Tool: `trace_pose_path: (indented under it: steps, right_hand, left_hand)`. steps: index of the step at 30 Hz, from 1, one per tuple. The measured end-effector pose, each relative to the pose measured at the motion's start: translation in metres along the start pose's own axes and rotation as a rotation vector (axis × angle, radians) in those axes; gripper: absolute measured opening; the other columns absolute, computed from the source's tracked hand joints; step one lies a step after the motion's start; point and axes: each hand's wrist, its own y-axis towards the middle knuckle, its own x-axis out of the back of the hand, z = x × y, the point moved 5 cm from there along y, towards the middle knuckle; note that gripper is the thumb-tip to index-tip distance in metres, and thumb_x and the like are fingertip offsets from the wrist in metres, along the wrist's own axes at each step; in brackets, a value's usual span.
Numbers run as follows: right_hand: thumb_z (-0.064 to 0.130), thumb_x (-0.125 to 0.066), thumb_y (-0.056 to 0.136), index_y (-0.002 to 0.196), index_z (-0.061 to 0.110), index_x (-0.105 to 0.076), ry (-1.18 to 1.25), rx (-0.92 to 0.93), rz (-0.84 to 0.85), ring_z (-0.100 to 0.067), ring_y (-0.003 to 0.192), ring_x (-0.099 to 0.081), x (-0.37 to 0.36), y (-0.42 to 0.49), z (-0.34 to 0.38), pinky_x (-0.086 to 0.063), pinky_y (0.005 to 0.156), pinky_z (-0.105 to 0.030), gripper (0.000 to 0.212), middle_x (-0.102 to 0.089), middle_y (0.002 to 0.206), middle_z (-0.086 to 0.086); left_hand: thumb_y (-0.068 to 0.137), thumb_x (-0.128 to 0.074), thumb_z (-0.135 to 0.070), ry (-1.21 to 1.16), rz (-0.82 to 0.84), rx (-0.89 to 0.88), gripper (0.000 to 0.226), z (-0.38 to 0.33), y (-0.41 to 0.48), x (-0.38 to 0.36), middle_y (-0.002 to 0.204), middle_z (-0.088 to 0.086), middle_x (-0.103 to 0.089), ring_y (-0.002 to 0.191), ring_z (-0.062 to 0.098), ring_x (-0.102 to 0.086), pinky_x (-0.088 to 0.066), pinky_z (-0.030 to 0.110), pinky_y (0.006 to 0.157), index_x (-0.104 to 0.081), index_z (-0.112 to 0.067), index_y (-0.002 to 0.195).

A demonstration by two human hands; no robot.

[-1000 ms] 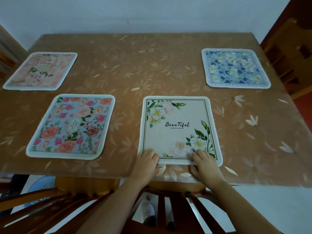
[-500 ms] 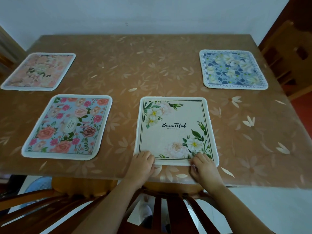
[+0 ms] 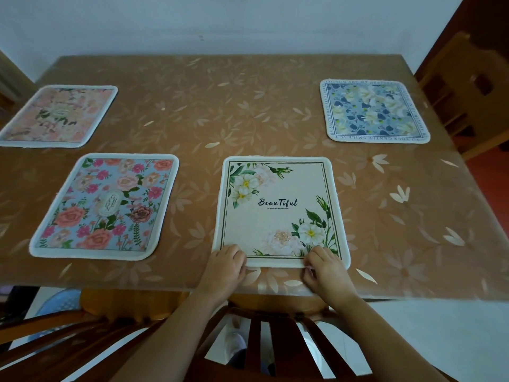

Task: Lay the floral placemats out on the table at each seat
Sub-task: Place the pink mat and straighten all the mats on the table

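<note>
Table [image 3: 248,111] takes up most of the room from here, covered w/ a glossy brown cloth printed in pale leaves & daisies; a plain white wall [image 3: 248,23] runs behind its far edge. Four mats lie flat on it, each apart from the rest: peach placemat [image 3: 57,115] far left; rose placemat [image 3: 104,205] near left; blue placemat [image 3: 374,110] far right w/ lettering round its border; cream placemat [image 3: 281,210] by the middle of the front edge, "Beautiful" printed across it, white flowers at two corners. Left hand [image 3: 225,267] sits on that mat's near-left corner, fingers curled over the top, thumb at the edge, pinching it; right hand [image 3: 327,271] grips nr the near-right corner, fingers bent round the hem; the mat's near edge lies just short of the table's rim. Dark slatted chair back [image 3: 261,340] stands under the forearms; second chair [image 3: 462,86], lighter wood, at the right end; pale floor [image 3: 440,340] below, reddish further right.
</note>
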Motion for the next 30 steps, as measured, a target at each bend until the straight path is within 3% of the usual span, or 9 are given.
trace_pose_path:
  steps: [6,9,12,15,19,25,30]
  right_hand:
    - [-0.003,-0.067,0.062,0.07,0.002,-0.057,-0.014,-0.003,0.028,-0.033,0.07,-0.057,-0.001,0.002,0.001,-0.05,0.063,-0.04,0.013,-0.06,0.074,-0.016]
    - [0.001,-0.066,0.065,0.074,0.003,-0.058,-0.036,0.004,0.05,-0.034,0.074,-0.058,-0.002,0.001,0.001,-0.049,0.066,-0.04,0.012,-0.06,0.078,-0.015]
    - [0.012,-0.063,0.075,0.091,0.006,-0.059,-0.03,-0.016,0.056,-0.029,0.086,-0.056,0.001,0.003,0.003,-0.047,0.075,-0.039,0.018,-0.059,0.091,-0.011]
    - [0.02,-0.058,0.082,0.11,0.009,-0.055,-0.04,-0.035,0.025,-0.028,0.099,-0.054,0.013,0.017,0.013,-0.045,0.087,-0.039,0.03,-0.059,0.106,-0.009]
    - [0.023,-0.057,0.083,0.12,0.01,-0.05,-0.088,-0.038,-0.037,-0.031,0.108,-0.051,0.029,0.039,0.046,-0.041,0.094,-0.044,0.04,-0.057,0.116,-0.01]
    - [0.022,-0.054,0.082,0.12,0.009,-0.049,-0.178,0.02,-0.109,-0.033,0.11,-0.051,0.041,0.056,0.118,-0.039,0.098,-0.048,0.041,-0.056,0.121,-0.012]
    - [0.025,-0.054,0.084,0.125,0.009,-0.046,-0.17,-0.008,-0.176,-0.032,0.12,-0.046,0.044,0.062,0.192,-0.033,0.104,-0.052,0.045,-0.052,0.13,-0.013]
  left_hand:
    - [0.082,-0.056,-0.01,0.016,0.001,-0.018,0.001,0.0,0.0,0.001,0.089,0.008,-0.056,0.084,0.024,-0.053,-0.041,0.034,0.071,-0.056,-0.008,0.082]
    - [0.084,-0.053,-0.019,0.027,0.028,-0.014,0.008,0.002,-0.001,0.0,0.096,0.004,-0.054,0.091,0.022,-0.05,-0.038,0.03,0.077,-0.054,-0.012,0.089]
    - [0.083,-0.052,-0.036,0.042,-0.022,0.059,0.026,0.008,0.001,0.013,0.104,0.0,-0.051,0.099,0.018,-0.046,-0.037,0.03,0.083,-0.052,-0.017,0.102]
    - [0.081,-0.055,-0.036,0.054,-0.183,0.212,0.033,0.02,0.002,0.047,0.111,0.005,-0.053,0.102,0.024,-0.049,-0.041,0.037,0.084,-0.051,-0.015,0.106]
    - [0.082,-0.055,-0.032,0.066,-0.286,0.342,0.043,0.033,-0.012,0.078,0.124,0.014,-0.053,0.117,0.033,-0.045,-0.036,0.05,0.098,-0.05,-0.009,0.118]
    - [0.084,-0.054,-0.038,0.08,-0.269,0.384,0.055,0.059,-0.042,0.111,0.142,0.012,-0.038,0.133,0.029,-0.025,-0.017,0.05,0.11,-0.04,-0.013,0.131]
    - [0.083,-0.059,-0.031,0.08,-0.331,0.361,0.051,0.083,-0.067,0.162,0.138,0.018,-0.042,0.131,0.035,-0.031,-0.024,0.055,0.107,-0.046,-0.008,0.126]
